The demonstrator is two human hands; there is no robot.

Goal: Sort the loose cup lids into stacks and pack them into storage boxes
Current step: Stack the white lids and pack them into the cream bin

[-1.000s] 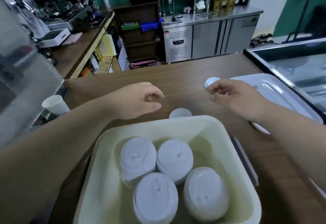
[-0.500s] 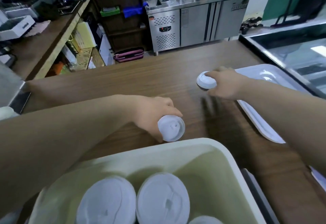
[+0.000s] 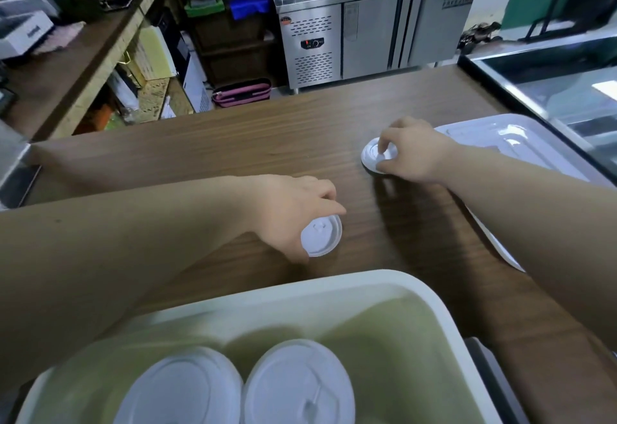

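My left hand [image 3: 290, 213] grips a white cup lid [image 3: 321, 235], tilted on edge just above the wooden counter [image 3: 233, 143]. Further right, my right hand [image 3: 412, 153] presses its fingers on a second white lid [image 3: 372, 156] lying flat on the counter. At the bottom stands a pale green storage box [image 3: 334, 290] holding stacks of white lids; two stacks [image 3: 180, 390] [image 3: 297, 383] show, the rest cut off by the frame.
A white tray or box lid [image 3: 500, 143] lies on the counter right of my right hand. A glass display case [image 3: 567, 89] borders the right side. Behind the counter are a steel fridge unit [image 3: 377, 32] and shelves.
My left hand came down onto a lid by the box and now holds it. My right hand set its lid down flat on the counter. The view tilted away from the box.
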